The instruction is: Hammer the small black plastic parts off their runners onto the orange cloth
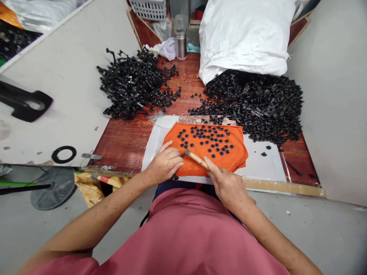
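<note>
An orange cloth (pixel 195 166) lies in front of me with several small round black plastic pieces (pixel 216 140) spread over it. My left hand (pixel 166 162) rests on the cloth's left part, fingers closed on a black plastic part (pixel 175 177); most of that part is hidden under the hand. My right hand (pixel 228 185) grips a wooden-handled tool (pixel 199 159), index finger stretched along the handle. The tool's small metal end points left and meets or nearly touches the black part by my left fingertips; its exact shape is too small to tell.
A tangled heap of black plastic parts (pixel 132 84) sits at back left. Another black heap (pixel 258 103) spills from a white sack (pixel 246 38) at back right. Behind stands a steel flask (pixel 181 45). Pale panels (pixel 71 76) flank the red-brown tabletop (pixel 123 137).
</note>
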Available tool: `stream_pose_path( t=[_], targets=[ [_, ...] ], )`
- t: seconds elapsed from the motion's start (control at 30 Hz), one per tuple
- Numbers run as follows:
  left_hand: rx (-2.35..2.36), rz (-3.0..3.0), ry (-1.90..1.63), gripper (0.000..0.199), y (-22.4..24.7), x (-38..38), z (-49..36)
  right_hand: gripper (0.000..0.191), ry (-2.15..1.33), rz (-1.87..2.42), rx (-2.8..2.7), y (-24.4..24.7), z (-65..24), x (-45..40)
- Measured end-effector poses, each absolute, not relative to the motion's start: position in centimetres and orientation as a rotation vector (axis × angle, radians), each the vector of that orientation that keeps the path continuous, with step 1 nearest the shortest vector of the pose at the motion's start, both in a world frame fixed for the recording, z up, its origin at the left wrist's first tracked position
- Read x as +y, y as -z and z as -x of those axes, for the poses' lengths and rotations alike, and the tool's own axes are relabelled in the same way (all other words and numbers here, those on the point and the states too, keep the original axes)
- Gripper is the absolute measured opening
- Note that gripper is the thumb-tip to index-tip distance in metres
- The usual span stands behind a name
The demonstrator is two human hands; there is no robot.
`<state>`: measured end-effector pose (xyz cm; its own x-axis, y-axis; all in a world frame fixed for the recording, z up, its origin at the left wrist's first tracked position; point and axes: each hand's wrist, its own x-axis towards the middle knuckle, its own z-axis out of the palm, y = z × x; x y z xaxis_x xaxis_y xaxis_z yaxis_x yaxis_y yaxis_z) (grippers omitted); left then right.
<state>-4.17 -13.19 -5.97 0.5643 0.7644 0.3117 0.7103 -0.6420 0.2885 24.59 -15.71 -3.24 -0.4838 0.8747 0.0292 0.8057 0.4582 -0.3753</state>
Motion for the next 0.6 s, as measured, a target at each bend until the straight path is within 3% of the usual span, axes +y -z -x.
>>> stream_pose_path(
  t=[0.2,0.47,0.6],
  targets=[
    [1.258,-2.689,-0.575,0.027,5.7,-13.3,4.2,0.055,-0.443,1.474,-2.495,3.9,-24.5,-16.0],
    [1.011,-2.726,-0.059,0.034,0.4,-13.2,4.9,0.052,-0.741,1.417,-2.226,4.9,-25.2,-15.7],
    [1.035,-2.76,-0.025,0.04,1.1,-13.9,5.0,0.052,-0.701,1.462,-2.214,5.1,-25.3,-15.6]
  ],
)
